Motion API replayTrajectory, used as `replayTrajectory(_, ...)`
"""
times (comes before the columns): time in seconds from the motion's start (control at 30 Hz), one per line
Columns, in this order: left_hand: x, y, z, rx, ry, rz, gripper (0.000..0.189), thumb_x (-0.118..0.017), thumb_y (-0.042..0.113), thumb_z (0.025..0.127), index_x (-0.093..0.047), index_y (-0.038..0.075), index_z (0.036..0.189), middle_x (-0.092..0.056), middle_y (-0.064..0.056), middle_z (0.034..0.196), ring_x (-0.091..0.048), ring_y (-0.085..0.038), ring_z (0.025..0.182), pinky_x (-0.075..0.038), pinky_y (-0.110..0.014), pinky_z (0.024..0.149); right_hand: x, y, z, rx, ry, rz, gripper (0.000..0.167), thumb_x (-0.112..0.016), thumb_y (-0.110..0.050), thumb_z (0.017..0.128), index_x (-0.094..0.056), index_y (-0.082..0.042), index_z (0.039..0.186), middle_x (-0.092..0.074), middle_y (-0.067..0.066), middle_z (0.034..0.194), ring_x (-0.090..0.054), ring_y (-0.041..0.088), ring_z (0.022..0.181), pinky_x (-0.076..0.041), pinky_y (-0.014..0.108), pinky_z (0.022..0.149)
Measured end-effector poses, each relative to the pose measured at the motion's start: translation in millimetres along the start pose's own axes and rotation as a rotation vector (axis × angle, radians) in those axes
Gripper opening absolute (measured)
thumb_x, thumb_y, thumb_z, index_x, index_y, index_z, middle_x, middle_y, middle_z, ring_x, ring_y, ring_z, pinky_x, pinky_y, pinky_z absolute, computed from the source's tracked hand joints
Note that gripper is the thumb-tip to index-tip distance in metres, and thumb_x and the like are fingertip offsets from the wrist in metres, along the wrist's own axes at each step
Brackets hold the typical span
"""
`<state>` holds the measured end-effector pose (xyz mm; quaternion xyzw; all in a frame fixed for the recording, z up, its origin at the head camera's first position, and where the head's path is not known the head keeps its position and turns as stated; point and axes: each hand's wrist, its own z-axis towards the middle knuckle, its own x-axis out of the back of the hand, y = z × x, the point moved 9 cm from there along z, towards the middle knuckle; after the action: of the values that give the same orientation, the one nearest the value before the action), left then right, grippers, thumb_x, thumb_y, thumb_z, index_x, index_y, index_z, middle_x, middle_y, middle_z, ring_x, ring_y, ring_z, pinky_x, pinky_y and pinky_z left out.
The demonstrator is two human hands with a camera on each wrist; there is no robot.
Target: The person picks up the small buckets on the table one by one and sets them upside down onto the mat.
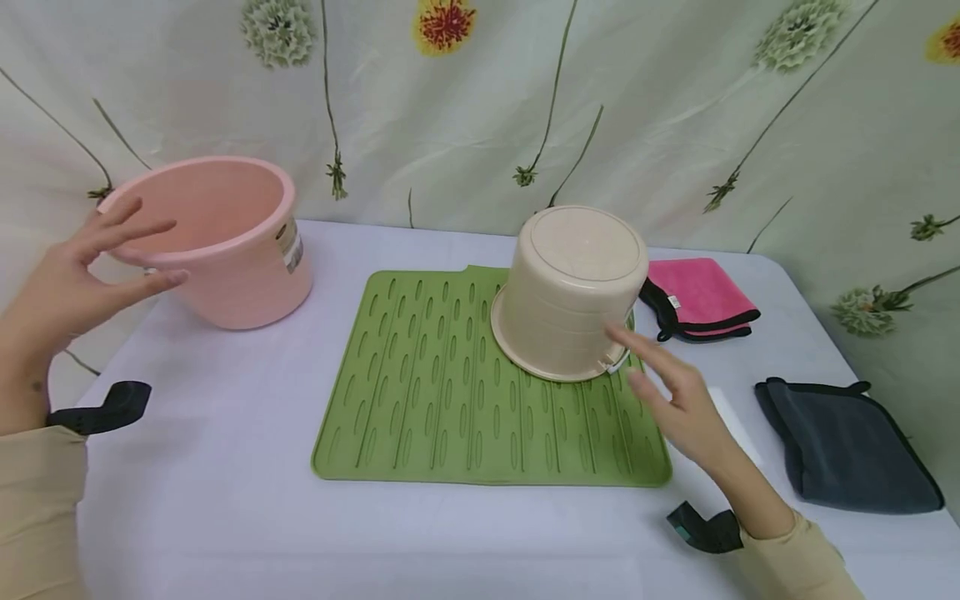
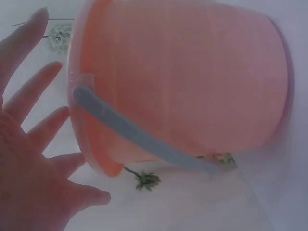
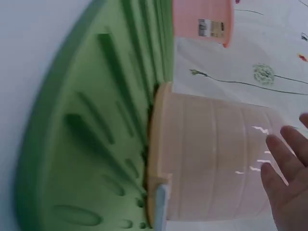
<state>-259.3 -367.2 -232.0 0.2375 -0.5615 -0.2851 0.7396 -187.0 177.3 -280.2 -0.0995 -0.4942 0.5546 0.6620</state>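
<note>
A pink bucket (image 1: pixel 247 283) stands upright at the left of the table, its grey handle (image 2: pixel 139 137) hanging down its side in the left wrist view. My left hand (image 1: pixel 90 275) is at its near rim with fingers spread, gripping nothing; contact cannot be told. A cream bucket (image 1: pixel 577 292) rests upside down on a green ridged mat (image 1: pixel 420 400), base up and rim on the mat. Beside its right side is my right hand (image 1: pixel 675 400), fingers extended; whether they touch the wall is unclear.
Behind the mat's right side lies a folded pink cloth (image 1: pixel 701 292) with black edging. A dark grey cloth (image 1: pixel 847 450) lies at the table's right edge. A white floral curtain (image 1: pixel 465 125) hangs behind the white table (image 1: pixel 225 500).
</note>
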Motion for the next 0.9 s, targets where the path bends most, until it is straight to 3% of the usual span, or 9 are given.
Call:
replayTrajectory(0.07, -2.4, -6.5, 0.5, 0.002, -0.025, 0.018, 0.064, -0.071, 0.018, 0.084, -0.044, 0.024, 0.142, -0.007, 0.021, 0.151, 0.016, -0.005, 0.134, 0.011, -0.064, 0.097, -22, 7, -11.6, 0.002, -0.168, -0.031, 0.05, -0.054, -0.007, 0.094, -0.04, -0.009, 0.143, -0.037, 0.011, 0.145, -0.029, 0.032, 0.133, -0.025, 0.046, 0.105)
replayTrajectory(0.17, -3.8, -13.3, 2.1, 0.002, -0.037, 0.015, 0.06, -0.072, 0.018, 0.083, -0.048, 0.02, 0.139, -0.006, 0.02, 0.151, 0.023, -0.007, 0.131, 0.016, -0.062, 0.096, -52, 23, -30.5, -0.062, -0.408, -0.064, 0.062, -0.062, -0.018, 0.091, -0.034, -0.017, 0.147, -0.026, 0.008, 0.151, -0.019, 0.033, 0.136, -0.02, 0.056, 0.103)
replayTrajectory(0.3, -3.7, -20.0, 2.8, -0.003, -0.028, -0.018, 0.052, -0.072, 0.016, 0.083, -0.056, 0.016, 0.132, -0.011, 0.016, 0.152, 0.025, -0.009, 0.13, 0.019, -0.058, 0.096, -75, 38, -49.5, -0.121, -0.594, -0.094, 0.071, -0.066, -0.035, 0.088, -0.03, -0.024, 0.148, -0.018, 0.006, 0.154, -0.008, 0.032, 0.139, -0.012, 0.058, 0.104)
replayTrajectory(0.43, -1.1, -24.7, 1.2, -0.003, 0.017, -0.079, 0.044, -0.068, 0.01, 0.086, -0.06, 0.016, 0.128, -0.033, 0.012, 0.146, 0.016, -0.001, 0.133, 0.014, -0.054, 0.101, -81, 41, -54.9, -0.107, -0.648, -0.105, 0.072, -0.066, -0.04, 0.086, -0.032, -0.024, 0.148, -0.016, 0.007, 0.154, -0.003, 0.033, 0.139, -0.008, 0.06, 0.104)
replayTrajectory(0.67, -1.6, -26.4, 1.5, 0.034, 0.087, -0.12, 0.038, -0.066, 0.009, 0.088, -0.062, 0.009, 0.125, -0.038, 0.003, 0.143, 0.013, 0.001, 0.133, -0.001, -0.041, 0.107, -82, 43, -57.7, -0.091, -0.672, -0.106, 0.072, -0.067, -0.04, 0.085, -0.033, -0.023, 0.147, -0.014, 0.008, 0.154, 0.0, 0.034, 0.139, -0.006, 0.063, 0.102)
replayTrajectory(0.77, -1.9, -25.1, 0.2, 0.007, 0.123, -0.128, 0.035, -0.066, 0.007, 0.087, -0.063, 0.004, 0.122, -0.051, 0.01, 0.126, 0.011, -0.003, 0.135, -0.001, -0.037, 0.108, -84, 42, -58.6, -0.053, -0.685, -0.143, 0.075, -0.067, -0.042, 0.084, -0.033, -0.022, 0.147, -0.012, 0.009, 0.154, 0.0, 0.034, 0.139, -0.008, 0.066, 0.1)
replayTrajectory(0.9, 0.4, -24.5, -3.3, -0.054, 0.189, -0.183, 0.028, -0.067, -0.001, 0.084, -0.067, -0.001, 0.112, -0.056, 0.02, 0.097, -0.001, -0.009, 0.138, 0.001, -0.033, 0.108, -87, 40, -58.3, -0.001, -0.693, -0.186, 0.076, -0.066, -0.042, 0.084, -0.032, -0.02, 0.148, -0.013, 0.012, 0.154, -0.001, 0.036, 0.138, -0.011, 0.067, 0.099)
